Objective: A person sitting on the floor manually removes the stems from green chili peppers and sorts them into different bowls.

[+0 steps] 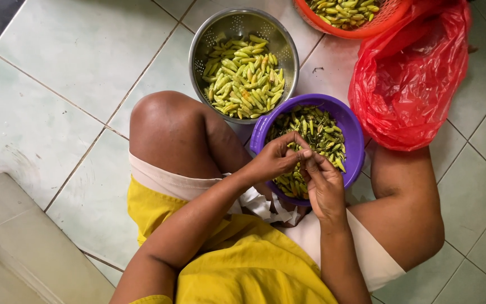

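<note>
A purple plastic bowl (351, 130) full of small green chillies (317, 132) rests between my knees. Both hands meet over its near side. My left hand (277, 159) pinches one chilli (305, 155) at the fingertips. My right hand (323, 188) holds the same chilli from the other side, fingers curled around it. Beyond my left knee stands a steel colander (243, 22) holding a heap of pale yellow-green chillies (244, 79).
An orange mesh basket (386, 19) with more chillies sits at the top edge. A crumpled red plastic bag (409, 79) lies beside the purple bowl. Pale green floor tiles (57, 84) surround me; a raised step (23, 247) is at lower left.
</note>
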